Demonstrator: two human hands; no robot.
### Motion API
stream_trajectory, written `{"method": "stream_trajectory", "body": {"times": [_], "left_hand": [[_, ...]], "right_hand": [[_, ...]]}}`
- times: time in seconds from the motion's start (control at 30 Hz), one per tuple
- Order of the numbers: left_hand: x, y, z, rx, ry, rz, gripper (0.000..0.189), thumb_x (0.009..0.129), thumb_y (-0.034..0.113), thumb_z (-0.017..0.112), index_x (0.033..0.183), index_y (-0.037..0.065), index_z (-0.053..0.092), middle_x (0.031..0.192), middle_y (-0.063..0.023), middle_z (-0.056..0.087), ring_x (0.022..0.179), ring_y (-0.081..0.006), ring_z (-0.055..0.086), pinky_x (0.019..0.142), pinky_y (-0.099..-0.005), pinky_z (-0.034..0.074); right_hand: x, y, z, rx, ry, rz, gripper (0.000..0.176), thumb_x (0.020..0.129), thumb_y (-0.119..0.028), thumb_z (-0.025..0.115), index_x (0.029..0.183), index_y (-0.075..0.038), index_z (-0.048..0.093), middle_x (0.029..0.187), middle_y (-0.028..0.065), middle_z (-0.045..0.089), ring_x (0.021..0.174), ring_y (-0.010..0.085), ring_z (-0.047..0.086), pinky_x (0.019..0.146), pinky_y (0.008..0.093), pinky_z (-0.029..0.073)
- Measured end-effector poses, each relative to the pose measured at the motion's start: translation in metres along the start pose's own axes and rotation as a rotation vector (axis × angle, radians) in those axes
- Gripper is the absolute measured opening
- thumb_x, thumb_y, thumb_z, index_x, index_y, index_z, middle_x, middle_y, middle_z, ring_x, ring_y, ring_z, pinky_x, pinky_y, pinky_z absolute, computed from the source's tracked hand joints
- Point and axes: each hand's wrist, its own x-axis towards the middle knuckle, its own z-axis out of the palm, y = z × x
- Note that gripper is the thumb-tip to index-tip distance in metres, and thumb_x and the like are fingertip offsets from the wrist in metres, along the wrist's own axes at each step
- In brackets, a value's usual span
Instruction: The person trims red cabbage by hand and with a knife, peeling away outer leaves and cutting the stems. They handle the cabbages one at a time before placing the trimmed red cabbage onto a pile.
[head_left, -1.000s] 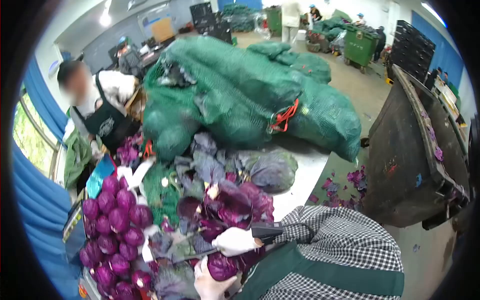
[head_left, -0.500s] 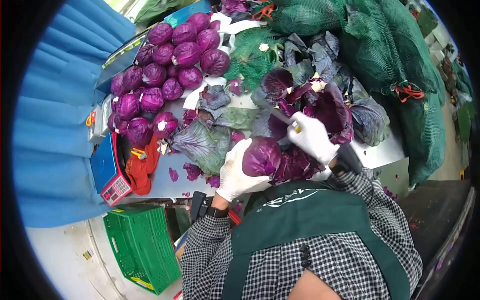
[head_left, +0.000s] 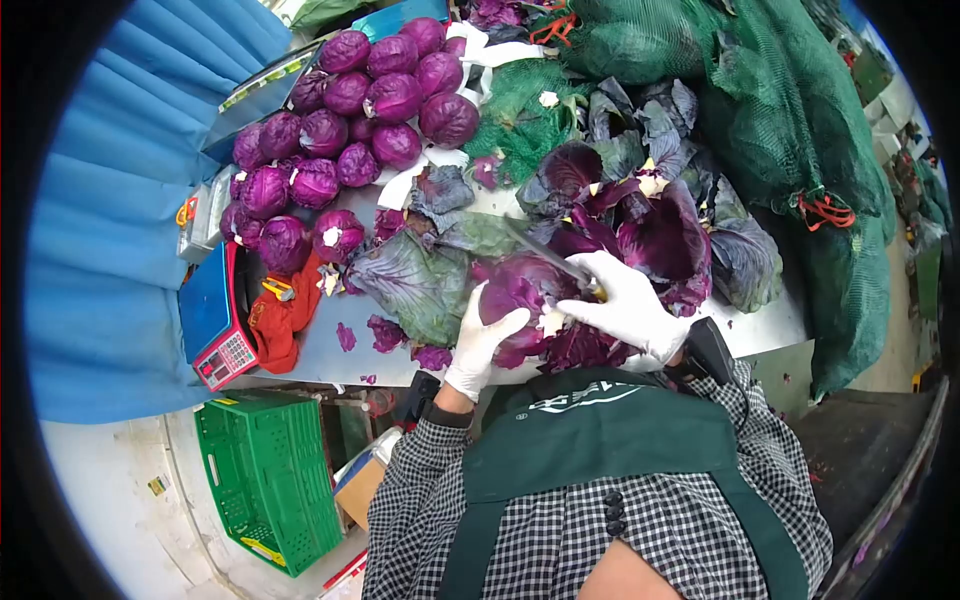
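My white-gloved left hand grips the near left side of a red cabbage, thumb along its front. The cabbage's pale cut stem faces me and to the right. In my gloved right hand is a knife, its blade pointing away to the upper left above the cabbage. The right fingertips reach the cabbage beside the stem. Loose purple leaves lie under and beside the cabbage. A large green-purple outer leaf spreads to the left of it.
Several trimmed cabbages are piled at the back left. A leaf heap lies behind my right hand. Green net sacks stand at the right. A red scale and an orange cloth sit left; a green crate stands below.
The cabbage has turned so its cut stem shows toward me. My right hand has come closer to it with the knife, and my left thumb now lies across its front.
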Motion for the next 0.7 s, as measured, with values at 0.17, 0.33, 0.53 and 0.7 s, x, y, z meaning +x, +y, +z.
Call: {"method": "stream_trajectory", "body": {"times": [0.17, 0.33, 0.53, 0.7], "left_hand": [[0.002, -0.008, -0.003, -0.257, -0.011, -0.089, 0.053, 0.092, 0.019, 0.061, 0.138, 0.004, 0.039, 0.130, -0.0084, 0.052, 0.119, -0.0205, 0.051, 0.102, -0.0353, 0.040], [0.010, -0.019, -0.010, -0.126, -0.009, -0.076, 0.053, 0.093, 0.020, 0.059, 0.139, 0.004, 0.037, 0.133, -0.0086, 0.050, 0.121, -0.0207, 0.049, 0.103, -0.0365, 0.040], [0.008, -0.025, -0.013, -0.121, -0.013, -0.122, 0.053, 0.093, 0.020, 0.058, 0.139, 0.003, 0.037, 0.132, -0.0090, 0.050, 0.121, -0.0206, 0.049, 0.103, -0.0352, 0.039], [0.008, -0.021, -0.013, -0.047, -0.013, -0.119, 0.054, 0.092, 0.021, 0.059, 0.138, 0.003, 0.037, 0.131, -0.0092, 0.050, 0.121, -0.0205, 0.049, 0.102, -0.0349, 0.040]], "right_hand": [[-0.009, 0.011, -0.009, -0.038, -0.142, -0.011, 0.063, 0.091, -0.039, 0.057, 0.143, -0.015, 0.033, 0.105, 0.0175, 0.065, 0.087, 0.0346, 0.065, 0.078, 0.0398, 0.051], [-0.009, 0.007, 0.000, -0.172, -0.245, -0.026, 0.065, 0.094, -0.039, 0.052, 0.147, -0.016, 0.024, 0.107, 0.0159, 0.065, 0.081, 0.0334, 0.066, 0.072, 0.0391, 0.053], [-0.008, 0.011, 0.002, -0.245, -0.283, -0.057, 0.065, 0.094, -0.041, 0.052, 0.147, -0.014, 0.025, 0.106, 0.0128, 0.066, 0.074, 0.0312, 0.067, 0.065, 0.0379, 0.054], [-0.009, 0.011, 0.003, -0.252, -0.287, -0.040, 0.065, 0.094, -0.041, 0.051, 0.147, -0.014, 0.025, 0.106, 0.0132, 0.066, 0.075, 0.0315, 0.067, 0.066, 0.0380, 0.054]]}}
